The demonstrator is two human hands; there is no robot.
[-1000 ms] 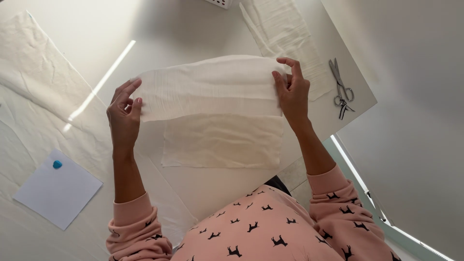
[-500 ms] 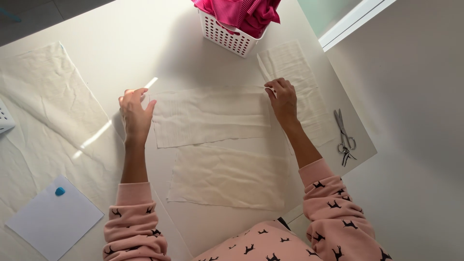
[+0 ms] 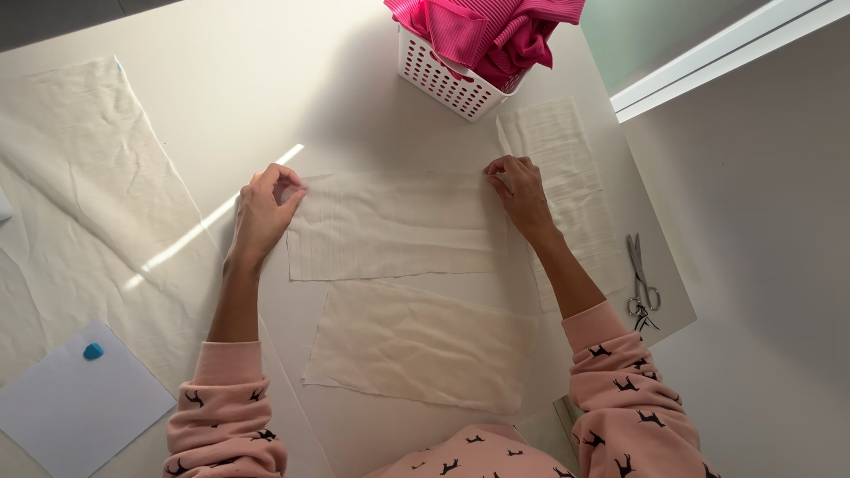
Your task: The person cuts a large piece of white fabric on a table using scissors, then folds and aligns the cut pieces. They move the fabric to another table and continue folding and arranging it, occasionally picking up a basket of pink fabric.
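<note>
A cream fabric rectangle (image 3: pixel 390 226) lies flat on the white table (image 3: pixel 266 106). My left hand (image 3: pixel 264 212) pinches its upper left corner. Its upper right corner is pinched by my right hand (image 3: pixel 521 190). A second cream fabric piece (image 3: pixel 425 345) lies just below it, nearer to me. A third cream strip (image 3: pixel 567 177) lies under my right forearm, at the table's right side.
A white basket (image 3: pixel 447 84) holding pink fabric (image 3: pixel 487 31) stands at the far edge. Scissors (image 3: pixel 639 279) lie by the right table edge. A large cream cloth (image 3: pixel 80 195) covers the left side. White paper (image 3: pixel 75 403) with a blue chalk piece (image 3: pixel 93 351) sits at lower left.
The fabric piece was held up in the air a second ago; now it lies flat on the table farther from me, with both hands still at its top corners.
</note>
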